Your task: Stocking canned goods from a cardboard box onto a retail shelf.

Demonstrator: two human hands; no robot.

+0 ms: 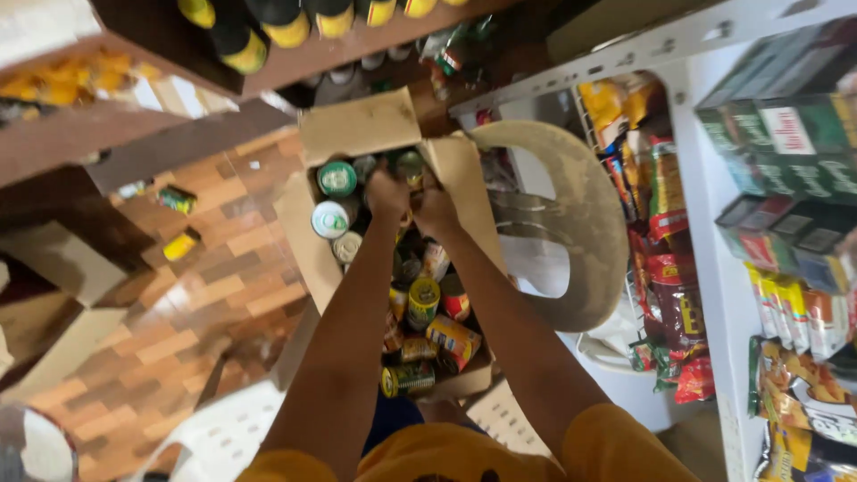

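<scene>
An open cardboard box (357,125) sits below me, filled with several tin cans lying and standing in it, such as a green-topped can (336,178) and a yellow-labelled can (423,299). Both my arms reach down into the far part of the box. My left hand (386,195) and my right hand (436,211) are close together, fingers curled down among the cans. What the fingers grip is hidden, so I cannot tell if either hand holds a can.
A dusty plastic chair (571,223) stands right of the box. White shelves (714,232) on the right hold snack packets and cartons. A wooden shelf (295,62) above carries dark bottles with yellow caps. Small items lie on the wood-pattern floor (178,295).
</scene>
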